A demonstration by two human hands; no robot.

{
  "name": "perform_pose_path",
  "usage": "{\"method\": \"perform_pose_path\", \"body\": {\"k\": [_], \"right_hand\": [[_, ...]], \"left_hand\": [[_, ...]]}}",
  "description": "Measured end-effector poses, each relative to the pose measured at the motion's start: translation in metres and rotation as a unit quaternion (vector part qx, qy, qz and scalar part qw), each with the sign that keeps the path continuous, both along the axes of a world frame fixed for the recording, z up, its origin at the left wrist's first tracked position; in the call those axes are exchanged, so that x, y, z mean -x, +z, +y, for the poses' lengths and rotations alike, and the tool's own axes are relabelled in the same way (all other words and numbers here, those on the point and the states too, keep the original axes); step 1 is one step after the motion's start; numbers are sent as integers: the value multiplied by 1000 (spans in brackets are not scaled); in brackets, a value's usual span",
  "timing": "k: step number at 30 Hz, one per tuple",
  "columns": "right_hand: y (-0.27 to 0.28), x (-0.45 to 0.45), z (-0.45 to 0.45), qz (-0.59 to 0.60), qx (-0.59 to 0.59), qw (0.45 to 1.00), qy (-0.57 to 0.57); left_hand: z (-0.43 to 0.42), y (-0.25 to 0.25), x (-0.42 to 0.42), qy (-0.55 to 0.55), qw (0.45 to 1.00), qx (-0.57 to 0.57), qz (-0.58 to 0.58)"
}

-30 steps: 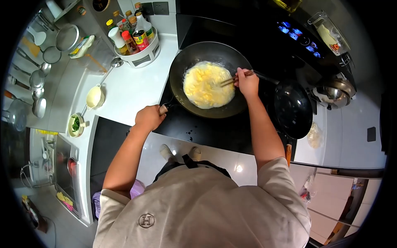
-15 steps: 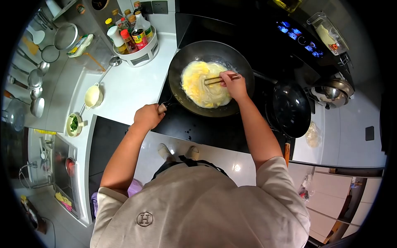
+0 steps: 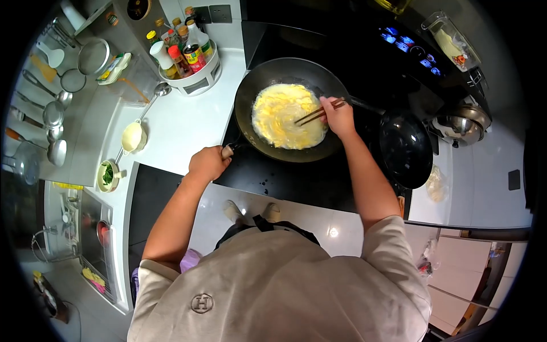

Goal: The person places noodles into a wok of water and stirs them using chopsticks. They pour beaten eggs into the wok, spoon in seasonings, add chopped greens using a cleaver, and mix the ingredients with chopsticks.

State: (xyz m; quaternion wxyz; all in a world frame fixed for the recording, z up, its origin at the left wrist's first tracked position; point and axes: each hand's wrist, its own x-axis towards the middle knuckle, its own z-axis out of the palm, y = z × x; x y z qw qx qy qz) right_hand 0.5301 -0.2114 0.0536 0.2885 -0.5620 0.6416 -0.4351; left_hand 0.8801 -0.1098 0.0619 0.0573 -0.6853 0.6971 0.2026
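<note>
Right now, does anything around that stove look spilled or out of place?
A few small spots, perhaps splashed droplets, mark the otherwise smooth black stovetop near its front edge. The yellow mixture lies inside the wok; nothing else stands out.

Free room spans the counter [image 3: 185, 117] left of centre; bottles [image 3: 195, 57] block upper left, the wok [image 3: 279, 70] upper centre, a pan [image 3: 405, 149] right.

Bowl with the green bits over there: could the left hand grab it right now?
Probably not without letting go: the left hand is wrapped around the pan handle, and the bowl sits apart, farther over on the white counter.
</note>
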Motion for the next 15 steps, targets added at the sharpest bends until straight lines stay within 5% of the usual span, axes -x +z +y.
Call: {"method": "perform_pose_path", "body": {"k": [4, 8, 10, 15], "right_hand": [[36, 13, -6, -127, 32, 991, -22], [-12, 2, -26, 23, 124, 989, -72], [-22, -17, -17, -105, 32, 994, -10], [-21, 13, -18, -158, -46, 983, -77]], "left_hand": [[1, 2, 2, -2, 1000, 1, 3], [0, -2, 3, -1, 1000, -4, -8], [0, -1, 3, 1, 1000, 0, -5], [0, 2, 3, 2, 1000, -1, -13]]}}
